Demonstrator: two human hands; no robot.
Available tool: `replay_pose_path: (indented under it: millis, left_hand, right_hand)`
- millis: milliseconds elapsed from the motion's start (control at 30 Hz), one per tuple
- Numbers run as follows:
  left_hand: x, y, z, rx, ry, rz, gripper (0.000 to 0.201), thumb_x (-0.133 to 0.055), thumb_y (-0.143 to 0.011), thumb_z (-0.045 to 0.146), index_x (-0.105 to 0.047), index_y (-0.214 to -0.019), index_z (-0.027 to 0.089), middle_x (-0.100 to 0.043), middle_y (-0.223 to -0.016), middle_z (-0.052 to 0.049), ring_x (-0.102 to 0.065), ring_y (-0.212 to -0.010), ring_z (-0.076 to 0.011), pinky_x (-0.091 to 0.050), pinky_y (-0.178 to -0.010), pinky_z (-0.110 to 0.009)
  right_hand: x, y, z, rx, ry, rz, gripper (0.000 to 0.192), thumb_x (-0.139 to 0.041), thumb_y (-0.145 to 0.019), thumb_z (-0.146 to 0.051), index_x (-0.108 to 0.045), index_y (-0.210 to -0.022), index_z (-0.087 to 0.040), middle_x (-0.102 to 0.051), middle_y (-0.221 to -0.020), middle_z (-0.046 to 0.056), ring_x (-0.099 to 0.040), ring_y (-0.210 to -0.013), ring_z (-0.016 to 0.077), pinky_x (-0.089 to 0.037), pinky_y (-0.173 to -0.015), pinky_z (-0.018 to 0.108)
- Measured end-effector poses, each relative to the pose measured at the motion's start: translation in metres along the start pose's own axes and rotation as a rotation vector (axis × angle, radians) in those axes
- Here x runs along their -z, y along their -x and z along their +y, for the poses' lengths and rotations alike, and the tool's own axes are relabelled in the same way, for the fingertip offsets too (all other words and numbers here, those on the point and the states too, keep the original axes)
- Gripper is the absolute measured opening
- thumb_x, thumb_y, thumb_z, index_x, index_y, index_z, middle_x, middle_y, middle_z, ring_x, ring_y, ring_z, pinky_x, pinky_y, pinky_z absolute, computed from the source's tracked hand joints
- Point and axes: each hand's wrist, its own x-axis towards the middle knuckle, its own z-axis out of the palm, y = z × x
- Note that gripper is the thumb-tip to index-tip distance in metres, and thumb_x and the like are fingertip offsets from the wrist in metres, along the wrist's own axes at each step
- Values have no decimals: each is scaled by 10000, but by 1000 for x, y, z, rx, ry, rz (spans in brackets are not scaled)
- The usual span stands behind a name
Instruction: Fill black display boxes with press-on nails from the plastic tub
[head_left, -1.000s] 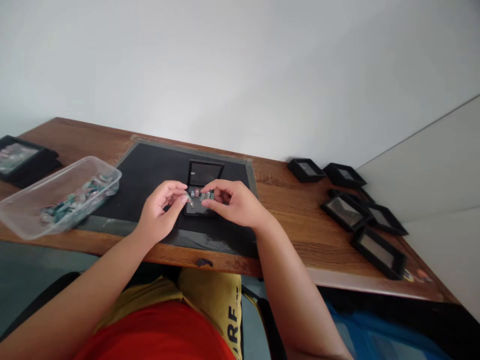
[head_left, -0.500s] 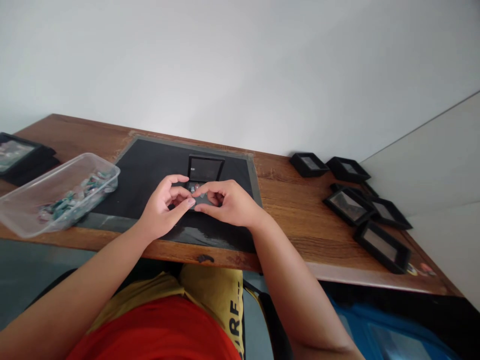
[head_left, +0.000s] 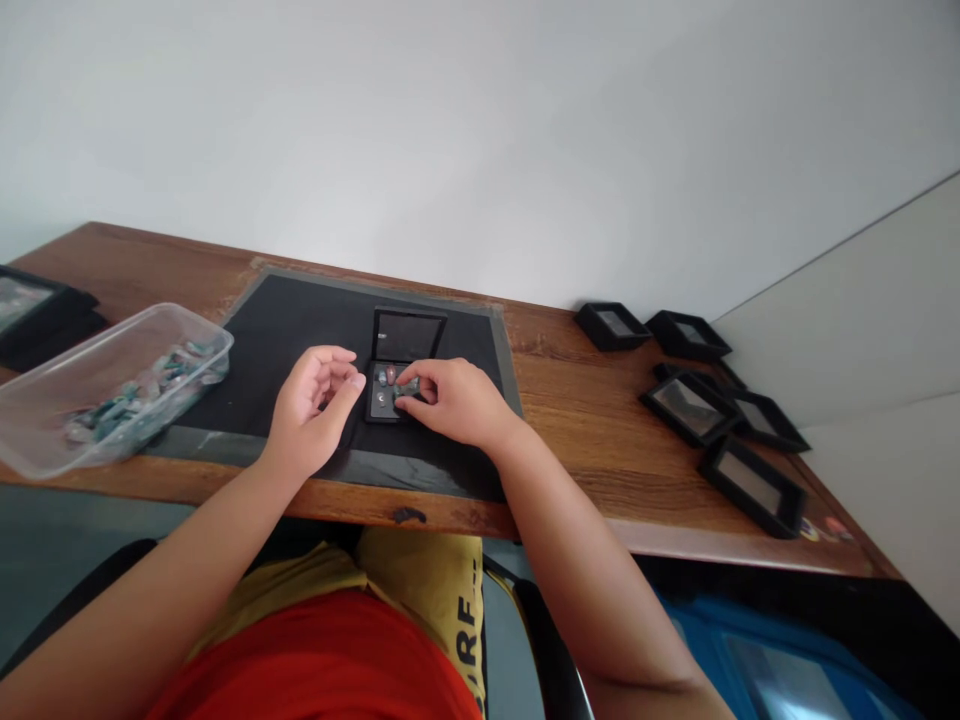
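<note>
A small black display box (head_left: pixel 380 397) lies open on a black mat (head_left: pixel 300 330), its clear-windowed lid (head_left: pixel 406 336) standing behind it. A few small stones (head_left: pixel 388 376) sit inside. My right hand (head_left: pixel 450 400) rests at the box's right side, thumb and forefinger pinching a small greenish stone (head_left: pixel 408 385) over the box. My left hand (head_left: pixel 315 405) hovers just left of the box with fingers loosely curled; I see nothing in it.
A clear plastic tub (head_left: pixel 45 440) with several greenish stones stands at the left. Black boxes (head_left: pixel 30 310) are stacked at the far left. Several closed black display boxes (head_left: pixel 720 420) lie at the right on the wooden table (head_left: pixel 585 420). A white wall rises behind.
My left hand has drawn back to the left, away from the box. My right hand has lowered a small stone onto the open box.
</note>
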Motion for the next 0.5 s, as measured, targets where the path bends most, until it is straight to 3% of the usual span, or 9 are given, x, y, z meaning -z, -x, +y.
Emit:
replay_pose_path:
  millis: [200,300,433,500]
  left_hand:
    - [2,2,-1,-78,-32,-7,190,-727,-958,289,-663,-1118,208,-684,-904,-7,-640,-755,-114,-498,-684,-231]
    - [1,7,2,-181,-75,15,169,-710,-968,245,-659,-1126,217,-682,-907,0,-633,-749,-109,-499,-677,-228]
    - [5,20,16,-364,-183,35,218,-710,-945,156,-656,-1143,229,-681,-921,11,-629,-780,-108,-523,-756,-243]
    - [15,26,29,-417,-277,55,238,-726,-922,141,-676,-1137,230,-695,-924,11,-648,-814,-122,-538,-825,-271]
  right_hand:
    - [-5,-3,1,2,-45,-48,188,-809,-882,-262,-804,-1056,-192,-574,-637,-65,-486,-600,92,-317,-651,262]
    - [-5,-3,3,18,-85,-60,188,-817,-878,-267,-802,-1046,-183,-565,-632,-70,-484,-593,86,-325,-645,255]
    - [-4,-3,4,12,-62,-67,197,-816,-876,-268,-805,-1051,-180,-567,-629,-70,-492,-595,87,-325,-649,256]
    - [-3,-2,5,17,-73,-62,209,-817,-875,-272,-804,-1063,-181,-569,-631,-69,-495,-601,88,-327,-656,255]
